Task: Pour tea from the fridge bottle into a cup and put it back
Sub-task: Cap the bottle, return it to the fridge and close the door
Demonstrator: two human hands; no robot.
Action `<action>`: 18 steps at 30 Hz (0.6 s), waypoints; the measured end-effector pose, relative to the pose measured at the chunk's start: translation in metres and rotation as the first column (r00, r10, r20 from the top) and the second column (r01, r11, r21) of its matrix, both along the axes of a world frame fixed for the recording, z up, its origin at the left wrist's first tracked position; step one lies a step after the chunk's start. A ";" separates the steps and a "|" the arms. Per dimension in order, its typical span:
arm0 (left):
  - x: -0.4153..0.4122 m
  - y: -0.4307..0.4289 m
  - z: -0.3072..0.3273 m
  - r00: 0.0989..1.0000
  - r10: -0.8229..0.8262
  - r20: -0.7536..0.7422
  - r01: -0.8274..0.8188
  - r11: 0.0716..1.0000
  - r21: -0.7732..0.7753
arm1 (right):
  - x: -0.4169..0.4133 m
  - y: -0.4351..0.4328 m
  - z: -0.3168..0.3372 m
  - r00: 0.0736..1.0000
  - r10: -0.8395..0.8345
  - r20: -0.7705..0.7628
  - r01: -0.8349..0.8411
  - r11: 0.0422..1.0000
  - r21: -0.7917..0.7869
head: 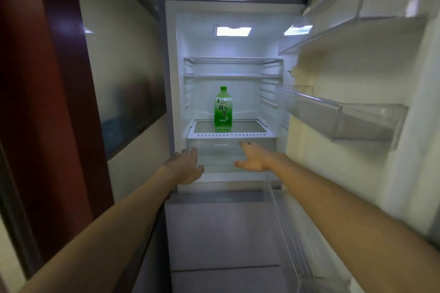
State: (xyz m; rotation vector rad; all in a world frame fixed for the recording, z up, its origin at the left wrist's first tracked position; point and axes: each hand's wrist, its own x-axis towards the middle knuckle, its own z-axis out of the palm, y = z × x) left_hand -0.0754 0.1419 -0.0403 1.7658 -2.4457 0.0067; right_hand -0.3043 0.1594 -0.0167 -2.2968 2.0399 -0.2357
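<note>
A green tea bottle (223, 109) with a green cap stands upright on the lowest glass shelf (247, 126) of the open fridge. Both my arms stretch toward the fridge. My left hand (187, 166) hovers open below and to the left of the shelf, near the fridge's left edge. My right hand (253, 156) is open too, palm turned left, just below the shelf's front rail and right of the bottle. Neither hand touches the bottle. No cup is in view.
The fridge door (357, 102) is swung open on the right, with clear door bins (340, 116) jutting out. Upper shelves (233, 68) hold nothing. A clear drawer (221, 152) sits under the bottle's shelf. A wall and dark red door frame (59, 102) close in on the left.
</note>
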 end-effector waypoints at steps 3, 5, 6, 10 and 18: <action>0.004 0.012 0.000 1.000 -0.015 0.008 0.015 1.000 -0.013 | -0.002 0.015 0.003 1.000 -0.015 0.003 0.015 1.000 -0.007; 0.007 0.021 0.000 0.999 -0.031 0.016 0.031 0.999 -0.021 | -0.002 0.027 0.004 0.999 -0.036 0.007 0.036 0.999 -0.003; 0.009 0.026 0.000 0.999 -0.040 0.018 0.040 0.999 -0.022 | -0.002 0.033 0.004 0.999 -0.044 0.011 0.044 0.999 -0.003; 0.020 0.044 -0.003 0.997 -0.075 0.016 0.075 0.996 -0.043 | 0.001 0.059 0.002 0.998 -0.069 0.008 0.069 0.998 -0.012; 0.040 0.077 -0.006 0.995 -0.103 0.006 0.103 0.994 -0.038 | 0.011 0.099 -0.004 0.991 -0.126 -0.033 0.127 0.992 0.016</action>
